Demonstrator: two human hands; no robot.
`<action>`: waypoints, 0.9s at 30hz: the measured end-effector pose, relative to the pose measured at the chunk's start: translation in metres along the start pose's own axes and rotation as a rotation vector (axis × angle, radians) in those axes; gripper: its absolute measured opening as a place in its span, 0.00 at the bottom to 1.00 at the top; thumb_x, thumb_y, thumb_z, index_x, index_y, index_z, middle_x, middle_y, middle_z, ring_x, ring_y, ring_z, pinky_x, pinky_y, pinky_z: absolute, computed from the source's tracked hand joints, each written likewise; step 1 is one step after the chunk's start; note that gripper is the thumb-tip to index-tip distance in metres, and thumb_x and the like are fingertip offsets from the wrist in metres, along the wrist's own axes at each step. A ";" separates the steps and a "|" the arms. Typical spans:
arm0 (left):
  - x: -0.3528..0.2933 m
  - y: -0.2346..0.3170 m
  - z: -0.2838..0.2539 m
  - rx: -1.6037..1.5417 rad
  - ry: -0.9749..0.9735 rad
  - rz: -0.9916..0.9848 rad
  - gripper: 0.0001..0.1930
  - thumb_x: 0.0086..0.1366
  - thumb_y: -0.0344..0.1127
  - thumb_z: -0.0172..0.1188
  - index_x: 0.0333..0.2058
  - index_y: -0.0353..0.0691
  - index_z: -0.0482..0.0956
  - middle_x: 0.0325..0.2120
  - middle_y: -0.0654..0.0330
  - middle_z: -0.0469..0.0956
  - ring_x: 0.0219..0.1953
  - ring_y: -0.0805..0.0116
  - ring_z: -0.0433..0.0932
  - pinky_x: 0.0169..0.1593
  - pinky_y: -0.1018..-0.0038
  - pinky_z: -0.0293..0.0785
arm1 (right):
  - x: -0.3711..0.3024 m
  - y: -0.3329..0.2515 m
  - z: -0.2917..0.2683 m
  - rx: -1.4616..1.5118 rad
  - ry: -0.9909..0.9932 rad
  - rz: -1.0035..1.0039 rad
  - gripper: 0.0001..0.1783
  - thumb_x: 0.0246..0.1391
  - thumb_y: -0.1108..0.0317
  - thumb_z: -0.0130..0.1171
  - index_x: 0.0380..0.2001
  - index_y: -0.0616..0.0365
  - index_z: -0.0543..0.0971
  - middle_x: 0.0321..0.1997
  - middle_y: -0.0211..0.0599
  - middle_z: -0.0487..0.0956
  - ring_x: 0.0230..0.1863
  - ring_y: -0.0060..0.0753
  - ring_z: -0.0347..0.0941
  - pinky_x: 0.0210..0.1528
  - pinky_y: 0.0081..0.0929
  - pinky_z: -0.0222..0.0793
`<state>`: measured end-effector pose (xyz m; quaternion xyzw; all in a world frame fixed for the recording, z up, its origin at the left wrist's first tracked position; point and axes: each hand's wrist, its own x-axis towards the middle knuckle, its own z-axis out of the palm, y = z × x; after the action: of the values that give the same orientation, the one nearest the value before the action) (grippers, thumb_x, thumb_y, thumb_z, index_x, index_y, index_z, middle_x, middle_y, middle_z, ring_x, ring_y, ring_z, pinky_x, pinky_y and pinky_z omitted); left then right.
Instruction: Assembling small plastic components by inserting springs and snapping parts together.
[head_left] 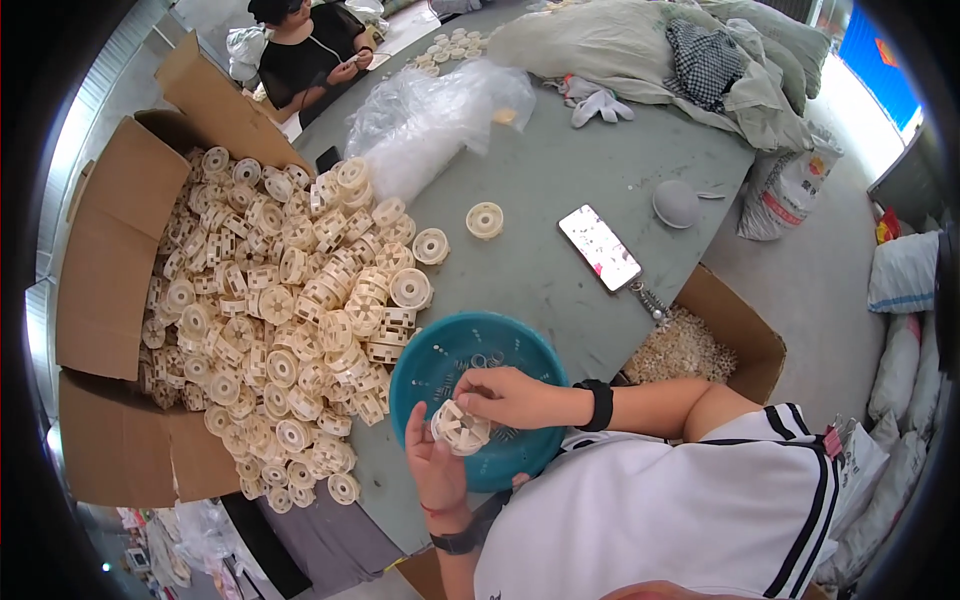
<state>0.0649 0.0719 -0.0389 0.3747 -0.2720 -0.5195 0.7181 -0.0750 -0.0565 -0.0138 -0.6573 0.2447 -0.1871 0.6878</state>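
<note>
A round cream plastic part (461,430) with slots in its side is held over the teal basin (545,352). My left hand (436,468) grips it from the left and below, fingers curled round its edge. Against its upper side, my right hand (508,395) is closed, thumb and fingertips together; whatever small thing may be between them is hidden. Loose metal springs (443,385) lie in the basin under my hands.
A big heap of similar cream parts (280,300) spills from a cardboard box (115,245) on the left. Single parts (484,220), a lit phone (600,248) and a grey rounded object (676,204) lie on the table. A co-worker (310,50) sits across.
</note>
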 end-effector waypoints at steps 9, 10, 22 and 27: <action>0.005 -0.001 -0.004 0.153 0.356 -0.028 0.23 0.58 0.26 0.56 0.53 0.35 0.63 0.43 0.52 0.71 0.48 0.59 0.71 0.53 0.62 0.67 | -0.010 -0.004 0.002 -0.156 0.150 -0.188 0.08 0.54 0.67 0.52 0.33 0.60 0.73 0.28 0.42 0.75 0.29 0.39 0.73 0.33 0.30 0.68; 0.008 0.003 0.006 0.854 0.278 0.162 0.23 0.57 0.25 0.57 0.52 0.36 0.65 0.42 0.53 0.72 0.46 0.59 0.72 0.53 0.61 0.67 | -0.006 0.009 -0.006 -0.026 0.174 -0.195 0.08 0.55 0.67 0.51 0.33 0.60 0.73 0.25 0.35 0.74 0.26 0.28 0.71 0.29 0.25 0.67; -0.132 0.070 -0.073 0.412 0.503 -0.033 0.25 0.51 0.33 0.56 0.48 0.26 0.68 0.42 0.51 0.74 0.44 0.62 0.74 0.49 0.68 0.70 | -0.125 0.035 -0.192 -0.330 0.122 0.465 0.15 0.54 0.62 0.55 0.32 0.66 0.78 0.20 0.25 0.73 0.20 0.15 0.65 0.22 0.16 0.61; -0.255 0.055 -0.143 0.402 0.612 -0.699 0.21 0.50 0.34 0.54 0.43 0.27 0.72 0.39 0.51 0.76 0.40 0.63 0.76 0.44 0.68 0.73 | -0.146 0.044 -0.199 -0.881 -0.239 0.888 0.19 0.53 0.62 0.54 0.44 0.65 0.73 0.23 0.41 0.78 0.20 0.25 0.75 0.24 0.23 0.72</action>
<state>0.1269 0.3604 -0.0754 0.7094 -0.0019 -0.5325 0.4616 -0.3117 -0.1309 -0.0472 -0.7307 0.4697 0.3087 0.3875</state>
